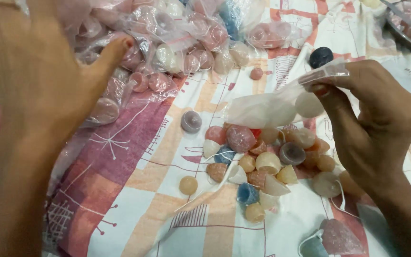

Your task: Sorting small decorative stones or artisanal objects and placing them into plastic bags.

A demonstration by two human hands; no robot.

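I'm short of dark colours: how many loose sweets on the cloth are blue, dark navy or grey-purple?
Blue sweets: 2
Dark navy sweet: 1
Grey-purple sweets: 2
Total: 5
The clear bag in the right hand is left out.

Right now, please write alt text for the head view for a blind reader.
The right hand pinches a small clear bag above loose coloured candies on a patterned cloth. The left hand is spread open near a pile of filled bags.

1. The left hand [34,81] is bare: no glove and no ring shows on the visible fingers.
2. Its thumbnail carries reddish polish.
3. The right hand [376,123] is also bare, without rings.
4. Both forearms are uncovered; no sleeve reaches into view.
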